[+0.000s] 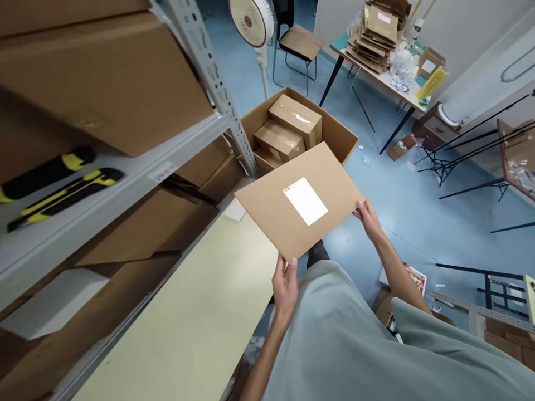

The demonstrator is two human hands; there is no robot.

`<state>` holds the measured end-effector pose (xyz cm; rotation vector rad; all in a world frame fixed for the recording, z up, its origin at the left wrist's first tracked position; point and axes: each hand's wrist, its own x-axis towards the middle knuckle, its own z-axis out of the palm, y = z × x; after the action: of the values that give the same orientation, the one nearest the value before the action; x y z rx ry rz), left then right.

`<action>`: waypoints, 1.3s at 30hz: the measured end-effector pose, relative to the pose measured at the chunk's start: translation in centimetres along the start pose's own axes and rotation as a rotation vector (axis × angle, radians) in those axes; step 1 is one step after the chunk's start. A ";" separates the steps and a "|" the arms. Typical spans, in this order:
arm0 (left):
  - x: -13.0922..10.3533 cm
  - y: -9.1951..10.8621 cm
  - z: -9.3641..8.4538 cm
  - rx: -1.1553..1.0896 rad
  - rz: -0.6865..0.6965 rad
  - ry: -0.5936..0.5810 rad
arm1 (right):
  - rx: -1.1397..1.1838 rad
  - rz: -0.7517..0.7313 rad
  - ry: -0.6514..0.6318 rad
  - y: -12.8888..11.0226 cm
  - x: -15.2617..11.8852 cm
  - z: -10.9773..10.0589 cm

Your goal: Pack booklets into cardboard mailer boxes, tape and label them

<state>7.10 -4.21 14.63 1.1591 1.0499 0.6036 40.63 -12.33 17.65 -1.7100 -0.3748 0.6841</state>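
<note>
A flat brown cardboard mailer (267, 206) with a white label (305, 201) on its upper face is held up in front of the body. My left hand (285, 287) grips its near corner, thumb on top. At its right corner, my right hand (368, 219) pinches the edge. Beyond the mailer stands a large open carton (340, 136) holding several taped brown boxes (296, 118), and the mailer's far edge overlaps the view of it.
To the left is a metal shelf (167, 161) with cardboard boxes and black-yellow cutters (67, 195). A pale yellow tabletop (188, 312) lies below the mailer. Farther off are a white fan (253, 22), a chair (301, 42) and a table with stacked cardboard (371, 42).
</note>
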 end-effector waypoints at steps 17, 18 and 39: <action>35.2 4.5 33.8 -0.027 0.041 0.063 | -0.148 0.094 -0.103 -5.0 50.9 -10.1; 36.5 4.1 34.7 -0.022 0.018 0.073 | -0.156 0.090 -0.119 -4.8 52.7 -10.1; 39.8 7.9 31.0 0.258 0.097 0.386 | -0.424 -0.208 -0.272 -3.2 53.6 -7.6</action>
<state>52.72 18.13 9.37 1.3558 1.4380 0.8073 87.31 13.85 8.73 -1.9401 -0.9297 0.7200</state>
